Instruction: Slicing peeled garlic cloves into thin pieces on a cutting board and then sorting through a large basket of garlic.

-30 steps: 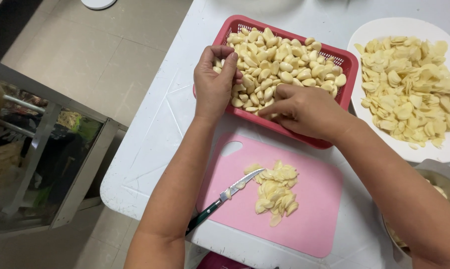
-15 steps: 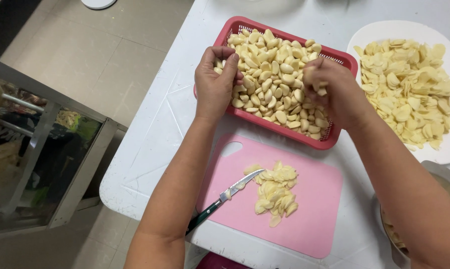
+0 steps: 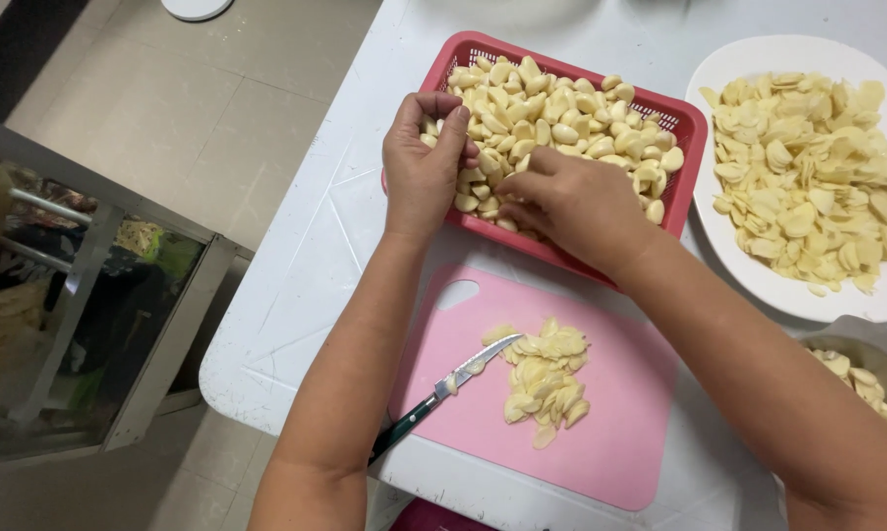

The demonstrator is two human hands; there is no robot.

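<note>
Both hands were in the red basket (image 3: 684,133) of peeled garlic cloves (image 3: 561,103), which sat at the far side of the white table (image 3: 296,285), just beyond the pink cutting board (image 3: 610,413). The left hand (image 3: 424,162) rested at the basket's near-left corner, its fingers curled in and closed around a few cloves, with the thumb pressed across them. The right hand (image 3: 571,202) lay palm down over the near edge of the pile, fingers bent narrow and pointing left toward the other hand; whether it pinched a clove beneath could not be told, since its back hid the fingertips. The two hands were near each other but apart, with a small patch of cloves showing between them. The bulk of the loose cloves lay beyond and to the right of both hands, toward the basket's far wall, so the right hand was the nearer one to that heap, while the left sat over the thinner corner. The cloves lay every which way, with no shared long axis. On the board, nearer the person than either hand, a small heap of garlic slices (image 3: 546,379) sat beside a knife (image 3: 443,388) that lay untouched, its blade pointing up and right toward the slices and its dark handle slanting down under the left forearm. To the right of the basket, a white plate (image 3: 723,261) held a broad spread of sliced garlic, and the rim of a bowl (image 3: 856,334) showed at the right edge.
</note>
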